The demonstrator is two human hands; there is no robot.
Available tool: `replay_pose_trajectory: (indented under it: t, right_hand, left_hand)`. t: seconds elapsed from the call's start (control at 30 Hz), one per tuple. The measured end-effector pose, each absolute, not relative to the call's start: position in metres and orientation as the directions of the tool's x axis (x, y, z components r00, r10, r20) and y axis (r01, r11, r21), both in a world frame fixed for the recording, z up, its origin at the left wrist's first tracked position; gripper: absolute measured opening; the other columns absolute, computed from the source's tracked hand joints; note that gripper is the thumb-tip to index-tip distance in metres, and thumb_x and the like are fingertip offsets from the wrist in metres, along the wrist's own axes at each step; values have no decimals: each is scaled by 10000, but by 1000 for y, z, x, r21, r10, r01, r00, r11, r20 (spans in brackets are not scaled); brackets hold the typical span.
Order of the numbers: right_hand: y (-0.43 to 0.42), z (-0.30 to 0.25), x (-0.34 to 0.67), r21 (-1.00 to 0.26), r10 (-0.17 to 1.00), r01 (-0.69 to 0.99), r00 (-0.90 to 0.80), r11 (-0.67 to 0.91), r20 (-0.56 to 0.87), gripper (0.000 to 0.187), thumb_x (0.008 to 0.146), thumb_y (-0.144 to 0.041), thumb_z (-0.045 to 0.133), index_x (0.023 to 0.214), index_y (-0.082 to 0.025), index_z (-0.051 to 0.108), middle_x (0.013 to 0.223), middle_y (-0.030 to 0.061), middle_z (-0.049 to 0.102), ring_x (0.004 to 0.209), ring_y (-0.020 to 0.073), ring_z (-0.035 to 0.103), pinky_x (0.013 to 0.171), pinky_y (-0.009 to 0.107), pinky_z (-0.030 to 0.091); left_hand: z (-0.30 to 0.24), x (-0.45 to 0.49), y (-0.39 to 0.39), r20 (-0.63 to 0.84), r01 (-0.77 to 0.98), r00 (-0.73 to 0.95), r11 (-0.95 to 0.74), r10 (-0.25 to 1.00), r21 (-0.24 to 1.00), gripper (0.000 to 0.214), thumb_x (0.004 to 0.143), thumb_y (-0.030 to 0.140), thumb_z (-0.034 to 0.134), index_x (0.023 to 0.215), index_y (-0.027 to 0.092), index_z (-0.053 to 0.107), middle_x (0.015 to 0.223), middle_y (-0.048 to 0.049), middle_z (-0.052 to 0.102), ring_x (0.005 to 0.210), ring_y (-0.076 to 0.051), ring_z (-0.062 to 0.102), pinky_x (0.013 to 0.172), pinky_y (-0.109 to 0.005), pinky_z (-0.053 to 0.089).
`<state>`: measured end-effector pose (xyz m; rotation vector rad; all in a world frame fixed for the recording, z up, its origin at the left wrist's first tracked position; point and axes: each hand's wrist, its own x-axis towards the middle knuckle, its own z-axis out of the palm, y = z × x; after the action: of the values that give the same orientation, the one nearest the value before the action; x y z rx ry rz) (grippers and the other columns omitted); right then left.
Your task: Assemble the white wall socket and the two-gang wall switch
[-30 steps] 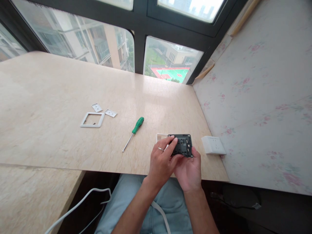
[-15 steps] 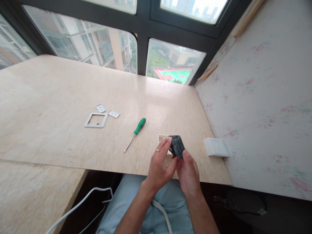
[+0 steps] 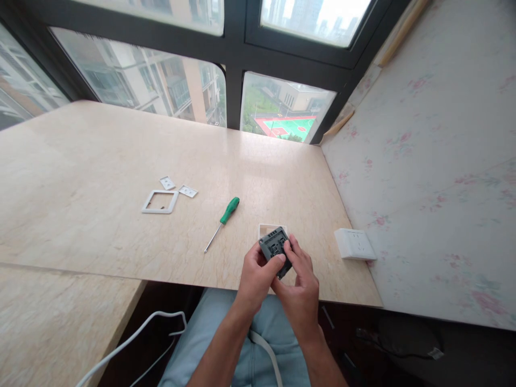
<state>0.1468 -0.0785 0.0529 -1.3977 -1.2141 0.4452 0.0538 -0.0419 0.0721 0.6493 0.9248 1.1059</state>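
A dark grey socket module (image 3: 274, 247) is gripped between both hands above the near edge of the marble table (image 3: 100, 161). My left hand (image 3: 253, 277) wraps its left side, thumb on top. My right hand (image 3: 299, 282) holds its right side, fingers curled over the face. Just behind the module a white square frame (image 3: 269, 228) lies on the table, partly hidden. A green-handled screwdriver (image 3: 223, 220) lies a little to the left of the hands.
A white socket (image 3: 355, 243) sits at the table's right edge by the floral wall. Farther left lie a white frame (image 3: 160, 201) and two small white plates (image 3: 177, 187). A white cable (image 3: 133, 338) hangs below the table beside my lap.
The module has been turned in my hands from edge-on to face up and shifted slightly left and toward me. My right fingers now curl over its face.
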Motion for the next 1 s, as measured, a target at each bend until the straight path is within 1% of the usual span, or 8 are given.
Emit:
replay_pose_trajectory:
  t: [0.13, 0.33, 0.47, 0.57, 0.67, 0.73, 0.87, 1.0]
  right_hand:
    - [-79, 54, 153, -869, 834, 428, 362, 248, 417, 529, 714, -221, 859, 1226, -266, 732, 1400, 128, 653, 1318, 337, 588, 1099, 598, 464]
    - [-84, 52, 159, -858, 791, 432, 404, 278, 459, 489, 708, -224, 871, 1181, -261, 749, 1370, 139, 672, 1268, 354, 621, 1105, 619, 454]
    - [-93, 52, 161, -869, 803, 413, 398, 274, 443, 570, 732, -216, 859, 1270, -278, 683, 1469, 122, 592, 1365, 342, 542, 1161, 630, 386]
    - [-99, 51, 167, -938, 874, 244, 363, 245, 323, 628, 776, -224, 830, 1358, -292, 606, 1543, 106, 514, 1437, 320, 464, 1194, 608, 353]
    - [-101, 51, 179, -984, 928, 24, 330, 176, 173, 602, 850, -258, 768, 1408, -303, 546, 1522, 100, 534, 1376, 287, 528, 1157, 546, 421]
    - [-98, 50, 189, -987, 936, -27, 324, 156, 140, 546, 874, -274, 746, 1386, -312, 560, 1477, 92, 575, 1300, 269, 587, 1107, 499, 470]
    - [-88, 50, 201, -989, 956, 40, 254, 141, 146, 480, 915, -312, 705, 1375, -334, 569, 1465, 77, 582, 1253, 247, 608, 1029, 440, 518]
    - [-84, 53, 205, -977, 972, 121, 139, 175, 191, 613, 904, -330, 720, 1466, -346, 477, 1528, 84, 518, 1273, 257, 595, 1012, 435, 540]
  left_hand:
    - [77, 58, -44, -323, -461, 144, 352, 935, 815, 395, 669, 323, 795, 1008, 144, 700, 956, -73, 757, 898, -217, 704, 863, -346, 576]
    - [82, 68, -48, -334, -463, 150, 365, 930, 808, 393, 664, 293, 792, 1015, 138, 704, 967, -75, 762, 898, -212, 707, 859, -333, 580]
    - [81, 71, -48, -333, -487, 182, 379, 925, 787, 391, 677, 281, 795, 1025, 133, 697, 966, -81, 764, 907, -224, 719, 879, -354, 579]
    - [80, 66, -43, -297, -491, 233, 376, 926, 786, 422, 713, 325, 804, 1072, 135, 687, 1014, -97, 760, 942, -238, 725, 900, -372, 576]
    - [79, 56, -36, -266, -477, 266, 366, 927, 799, 505, 737, 378, 816, 1162, 156, 661, 1093, -105, 746, 981, -244, 722, 876, -360, 581]
    - [79, 51, -33, -263, -446, 269, 362, 927, 818, 562, 739, 409, 828, 1211, 170, 640, 1112, -101, 740, 994, -240, 717, 854, -338, 582]
    - [81, 45, -30, -253, -384, 307, 363, 917, 849, 651, 761, 525, 808, 1272, 175, 610, 1143, -112, 726, 1000, -251, 712, 804, -324, 583]
    - [84, 44, -33, -244, -414, 299, 356, 922, 838, 734, 778, 582, 786, 1354, 177, 581, 1162, -118, 722, 1004, -251, 708, 775, -289, 561]
